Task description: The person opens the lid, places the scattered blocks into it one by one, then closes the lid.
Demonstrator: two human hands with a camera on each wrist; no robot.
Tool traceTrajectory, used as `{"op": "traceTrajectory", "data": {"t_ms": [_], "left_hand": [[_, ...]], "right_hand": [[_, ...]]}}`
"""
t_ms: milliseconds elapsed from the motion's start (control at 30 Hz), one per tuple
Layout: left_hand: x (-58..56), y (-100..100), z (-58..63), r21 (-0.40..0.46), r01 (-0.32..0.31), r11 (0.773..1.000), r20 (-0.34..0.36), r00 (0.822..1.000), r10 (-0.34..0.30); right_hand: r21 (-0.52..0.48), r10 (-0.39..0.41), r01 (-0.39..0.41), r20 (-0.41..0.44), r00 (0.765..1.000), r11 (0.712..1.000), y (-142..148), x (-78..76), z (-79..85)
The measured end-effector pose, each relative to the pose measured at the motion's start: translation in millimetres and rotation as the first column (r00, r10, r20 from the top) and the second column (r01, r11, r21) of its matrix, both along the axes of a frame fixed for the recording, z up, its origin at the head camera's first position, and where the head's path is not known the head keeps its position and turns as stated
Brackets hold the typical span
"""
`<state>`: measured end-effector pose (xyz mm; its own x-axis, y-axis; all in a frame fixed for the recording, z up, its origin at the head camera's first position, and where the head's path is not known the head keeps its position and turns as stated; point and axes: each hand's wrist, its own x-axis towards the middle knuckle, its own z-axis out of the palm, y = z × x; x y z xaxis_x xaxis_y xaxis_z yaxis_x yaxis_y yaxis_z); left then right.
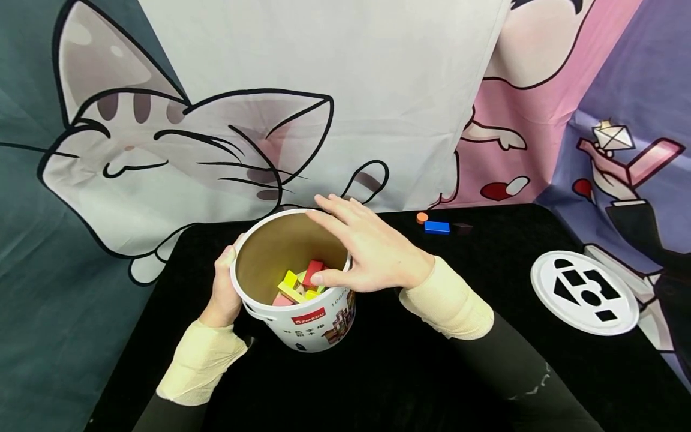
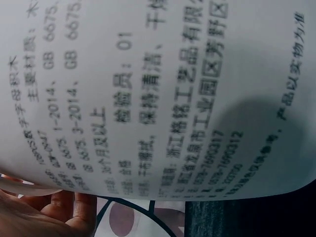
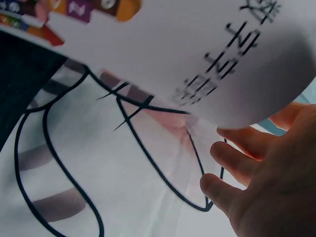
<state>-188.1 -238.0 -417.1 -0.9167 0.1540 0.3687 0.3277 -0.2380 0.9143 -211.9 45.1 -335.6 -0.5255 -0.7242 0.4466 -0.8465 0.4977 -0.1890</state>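
Note:
A white bucket (image 1: 276, 327) stands on the black cloth, with printed sides and its mouth uncovered. Inside it lie a red block (image 1: 313, 272), a yellow block (image 1: 290, 279) and several other coloured blocks. My left hand (image 1: 222, 294) holds the bucket's left side near the rim; in the left wrist view its fingers (image 2: 61, 205) appear at the rim. Over the right rim is my right hand (image 1: 375, 252), its fingers extended across the mouth and its thumb above the blocks. The right wrist view shows these fingers (image 3: 237, 160) spread and holding no block.
A white lid (image 1: 580, 312) with shaped holes lies on the right of the black cloth (image 1: 410, 372). Toward the back are a blue block (image 1: 436, 228), an orange round piece (image 1: 422, 218) and a dark piece (image 1: 462, 229). A printed cat curtain (image 1: 378, 90) hangs behind.

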Motion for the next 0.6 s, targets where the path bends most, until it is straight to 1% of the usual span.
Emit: {"op": "traceTrajectory", "data": {"t_ms": [200,300,433,600], "left_hand": [[-0.2,-0.7,0.3,0.01,0.023,1.0,-0.013,1.0,-0.023],[-0.8,0.4,0.5,0.016,0.009,1.0,-0.003,1.0,-0.009],[-1.9,1.8,0.6,0.011,-0.022,1.0,0.023,0.999,0.022],[-2.2,0.0,0.6,0.015,-0.017,1.0,0.0,1.0,0.017]], "right_hand": [[-0.011,-0.05,0.051,0.043,0.998,0.999,11.1,-9.1,-3.8],[-0.022,-0.089,0.091,0.068,0.994,0.996,19.7,-13.9,-7.5],[-0.049,-0.155,0.16,0.102,0.983,0.986,37.7,-22.0,-13.3],[-0.056,-0.241,0.251,0.138,0.961,0.966,67.5,-38.2,-26.9]]}}
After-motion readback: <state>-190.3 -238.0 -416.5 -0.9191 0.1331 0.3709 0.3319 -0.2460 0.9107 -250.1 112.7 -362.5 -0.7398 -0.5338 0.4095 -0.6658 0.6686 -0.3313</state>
